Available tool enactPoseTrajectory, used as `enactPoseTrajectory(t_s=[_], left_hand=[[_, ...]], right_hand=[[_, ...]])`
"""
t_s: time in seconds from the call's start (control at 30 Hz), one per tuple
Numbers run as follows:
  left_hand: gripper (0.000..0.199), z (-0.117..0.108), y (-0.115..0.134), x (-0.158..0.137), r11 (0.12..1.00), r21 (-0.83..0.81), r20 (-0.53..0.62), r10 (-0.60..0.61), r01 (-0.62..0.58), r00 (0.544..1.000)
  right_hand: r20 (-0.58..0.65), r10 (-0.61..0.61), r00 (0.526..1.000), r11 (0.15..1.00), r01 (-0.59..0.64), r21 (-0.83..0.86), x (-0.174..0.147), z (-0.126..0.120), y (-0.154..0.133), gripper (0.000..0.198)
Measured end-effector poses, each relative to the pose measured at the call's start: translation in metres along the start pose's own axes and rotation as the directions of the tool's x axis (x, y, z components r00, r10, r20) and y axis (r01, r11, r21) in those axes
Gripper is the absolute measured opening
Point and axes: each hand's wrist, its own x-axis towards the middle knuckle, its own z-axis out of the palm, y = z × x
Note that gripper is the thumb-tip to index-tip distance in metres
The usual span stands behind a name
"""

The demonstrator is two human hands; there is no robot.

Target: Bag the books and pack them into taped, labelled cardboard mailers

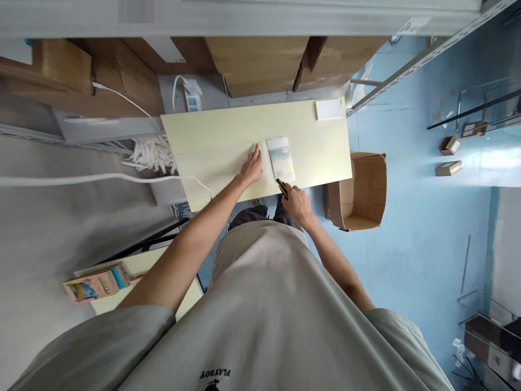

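Observation:
My left hand (251,167) lies on the pale yellow table with its fingers stretched out. Under or beside its fingertips runs a pale, clear-looking strip (266,157), perhaps plastic film; I cannot tell exactly what it is. Just right of that strip lies a flat white pack (280,158) with blue and green print. My right hand (297,203) is closed around a black and yellow utility knife (281,188). The knife's tip is at the near edge of the strip, close to the pack's lower left corner. Whether the blade touches the strip is too small to tell.
The table (211,146) stretches across in front of me, with a white box (329,109) at its far right corner. An open cardboard box (368,190) stands right of the table. Large cartons (260,62) line the shelf behind. A white cable (101,177) crosses the left side.

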Motion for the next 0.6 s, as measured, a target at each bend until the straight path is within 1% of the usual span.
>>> enactPoseTrajectory(t_s=[0.07, 0.1, 0.13, 0.17, 0.23, 0.3, 0.33, 0.37, 0.4, 0.47, 0.53, 0.6], left_hand=[[0.090, 0.002, 0.013, -0.012, 0.991, -0.020, 0.024, -0.135, 0.135, 0.991], [0.085, 0.001, 0.022, -0.018, 0.987, -0.027, 0.020, -0.158, 0.159, 0.987], [0.079, -0.001, 0.032, -0.021, 0.988, -0.037, 0.002, -0.152, 0.152, 0.988], [0.072, -0.006, 0.043, -0.023, 0.991, -0.052, -0.029, -0.128, 0.127, 0.991], [0.054, -0.022, 0.067, -0.022, 0.994, -0.096, -0.118, -0.066, 0.055, 0.991], [0.040, -0.050, 0.093, -0.014, 0.988, -0.151, -0.242, 0.001, -0.039, 0.970], [0.036, -0.067, 0.105, -0.008, 0.979, -0.177, -0.320, 0.035, -0.096, 0.947], [0.033, -0.086, 0.117, -0.002, 0.968, -0.197, -0.407, 0.063, -0.154, 0.911], [0.031, -0.106, 0.129, 0.004, 0.956, -0.208, -0.493, 0.082, -0.209, 0.866], [0.028, -0.147, 0.151, 0.016, 0.935, -0.200, -0.645, 0.100, -0.293, 0.758], [0.025, -0.183, 0.168, 0.025, 0.923, -0.170, -0.749, 0.106, -0.345, 0.654], [0.025, -0.212, 0.181, 0.032, 0.921, -0.138, -0.813, 0.105, -0.365, 0.572]], right_hand=[[-0.096, -0.013, 0.995, 0.997, 0.020, 0.075, 0.001, -0.015, 0.010, 0.060], [-0.156, -0.030, 0.987, 0.992, 0.048, 0.115, 0.003, -0.024, 0.015, 0.062], [-0.222, -0.049, 0.974, 0.985, 0.085, 0.152, 0.006, -0.033, 0.020, 0.063], [-0.294, -0.069, 0.953, 0.975, 0.127, 0.184, 0.011, -0.042, 0.025, 0.064], [-0.437, -0.103, 0.894, 0.949, 0.220, 0.227, 0.025, -0.063, 0.032, 0.066], [-0.560, -0.118, 0.820, 0.922, 0.300, 0.246, 0.043, -0.089, 0.036, 0.069], [-0.611, -0.123, 0.782, 0.908, 0.337, 0.249, 0.053, -0.104, 0.036, 0.069], [-0.656, -0.131, 0.743, 0.894, 0.375, 0.246, 0.064, -0.121, 0.036, 0.068], [-0.696, -0.143, 0.703, 0.880, 0.413, 0.236, 0.076, -0.139, 0.035, 0.066], [-0.768, -0.192, 0.611, 0.852, 0.492, 0.179, 0.101, -0.178, 0.030, 0.059], [-0.818, -0.264, 0.511, 0.827, 0.556, 0.080, 0.128, -0.219, 0.023, 0.052], [-0.839, -0.340, 0.425, 0.811, 0.584, -0.033, 0.158, -0.258, 0.014, 0.047]])
